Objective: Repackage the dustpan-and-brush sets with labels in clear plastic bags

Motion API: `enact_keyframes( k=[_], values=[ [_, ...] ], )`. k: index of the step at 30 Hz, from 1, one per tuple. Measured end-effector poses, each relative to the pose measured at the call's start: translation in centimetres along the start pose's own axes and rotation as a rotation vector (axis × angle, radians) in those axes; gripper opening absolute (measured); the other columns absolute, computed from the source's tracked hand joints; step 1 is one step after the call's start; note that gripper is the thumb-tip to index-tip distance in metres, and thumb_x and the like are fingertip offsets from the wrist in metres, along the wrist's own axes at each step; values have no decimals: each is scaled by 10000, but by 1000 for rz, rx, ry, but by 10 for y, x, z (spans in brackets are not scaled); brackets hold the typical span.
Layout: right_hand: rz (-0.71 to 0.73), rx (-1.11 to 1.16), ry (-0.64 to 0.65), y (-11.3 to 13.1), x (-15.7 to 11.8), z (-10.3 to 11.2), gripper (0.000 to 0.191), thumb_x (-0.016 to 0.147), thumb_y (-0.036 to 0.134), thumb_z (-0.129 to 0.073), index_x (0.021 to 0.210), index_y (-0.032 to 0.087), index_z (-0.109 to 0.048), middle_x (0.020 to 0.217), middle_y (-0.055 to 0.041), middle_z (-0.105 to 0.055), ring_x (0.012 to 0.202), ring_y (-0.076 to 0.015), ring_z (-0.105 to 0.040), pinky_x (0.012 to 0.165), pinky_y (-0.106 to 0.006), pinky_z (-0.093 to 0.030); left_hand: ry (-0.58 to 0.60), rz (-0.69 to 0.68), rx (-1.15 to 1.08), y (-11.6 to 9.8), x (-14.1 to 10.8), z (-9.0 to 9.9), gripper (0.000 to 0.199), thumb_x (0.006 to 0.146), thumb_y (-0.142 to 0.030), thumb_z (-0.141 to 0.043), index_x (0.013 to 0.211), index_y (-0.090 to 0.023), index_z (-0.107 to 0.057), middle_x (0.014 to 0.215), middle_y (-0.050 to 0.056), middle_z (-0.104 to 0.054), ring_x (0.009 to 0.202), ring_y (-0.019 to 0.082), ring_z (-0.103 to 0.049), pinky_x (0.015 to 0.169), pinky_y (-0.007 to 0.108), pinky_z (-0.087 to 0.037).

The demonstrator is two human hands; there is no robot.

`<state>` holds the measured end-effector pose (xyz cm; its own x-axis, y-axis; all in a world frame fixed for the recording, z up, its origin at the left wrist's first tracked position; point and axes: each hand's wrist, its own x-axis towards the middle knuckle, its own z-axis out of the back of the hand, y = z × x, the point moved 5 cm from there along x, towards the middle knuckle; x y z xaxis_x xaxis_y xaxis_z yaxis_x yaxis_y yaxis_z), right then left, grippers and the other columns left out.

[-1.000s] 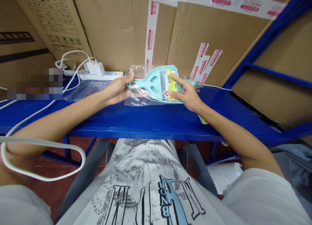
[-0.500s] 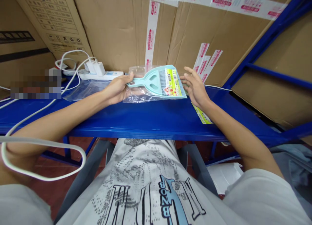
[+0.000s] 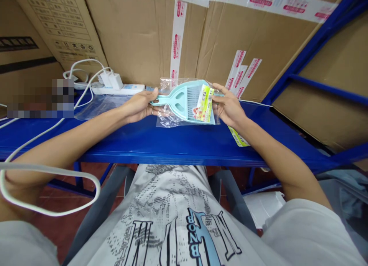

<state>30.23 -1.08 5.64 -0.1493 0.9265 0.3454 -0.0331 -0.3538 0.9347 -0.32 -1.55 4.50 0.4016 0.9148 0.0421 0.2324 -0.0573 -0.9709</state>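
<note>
A light teal dustpan [image 3: 175,101] with a small brush [image 3: 192,99] nested in it lies held above the table, its handle to the left. A clear plastic bag [image 3: 168,123] surrounds the set, with a yellow-green label card [image 3: 206,103] over the bristles. My left hand [image 3: 139,106] is closed on the dustpan handle, thumb on top and fingers beneath. At the wide end, my right hand [image 3: 230,108] pinches the set's right edge beside the card; its lower fingers are partly hidden. Another yellow-green card [image 3: 238,137] lies under my right wrist.
The blue table [image 3: 172,143] backs onto a cardboard wall [image 3: 138,35]. At the back left stands a white power strip [image 3: 119,90] with chargers. A white cable [image 3: 43,137] loops across my left arm. A flat clear plastic bag [image 3: 100,104] lies behind my left forearm.
My right hand has moved left and closed on the wide end of the set. The dustpan has tilted slightly, and the label card now sits slanted. My left hand keeps hold of the handle.
</note>
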Motion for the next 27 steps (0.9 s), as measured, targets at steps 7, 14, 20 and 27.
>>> enact_keyframes(
  k=[7, 14, 20, 27],
  values=[
    [54, -30, -20, 2, 6, 11, 842, 775, 441, -858, 1512, 380, -455, 1265, -57, -749, 1079, -375, -770, 804, -598, -680, 44, -26, -43, -5, 3, 7, 470, 1145, -366, -410, 1361, -42, -673, 954, 207, -818, 868, 311, -839, 814, 408, -707],
    [81, -50, -79, 12, 2, 10, 649, 800, 437, -828, 1375, 386, -532, 1132, -27, -781, 979, -332, -780, 767, -554, -680, 36, -44, -50, -7, 4, 6, 489, 1144, -374, -408, 1381, -32, -664, 1011, 235, -816, 956, 334, -833, 879, 432, -700],
    [95, -112, -64, 24, -5, 2, 481, 770, 436, -882, 1157, 304, -628, 856, -6, -728, 788, -263, -745, 629, -423, -645, 12, -89, -24, -10, 1, 5, 486, 1167, -329, -348, 1334, -13, -677, 916, 181, -812, 927, 293, -835, 957, 473, -676],
    [125, -133, -33, 28, -12, -12, 463, 691, 520, -954, 1030, 273, -758, 699, 9, -669, 562, -163, -591, 459, -305, -520, 6, -103, -6, -5, 2, 4, 449, 1162, -316, -379, 1187, -29, -725, 887, 166, -805, 884, 282, -836, 909, 463, -695]
  ],
)
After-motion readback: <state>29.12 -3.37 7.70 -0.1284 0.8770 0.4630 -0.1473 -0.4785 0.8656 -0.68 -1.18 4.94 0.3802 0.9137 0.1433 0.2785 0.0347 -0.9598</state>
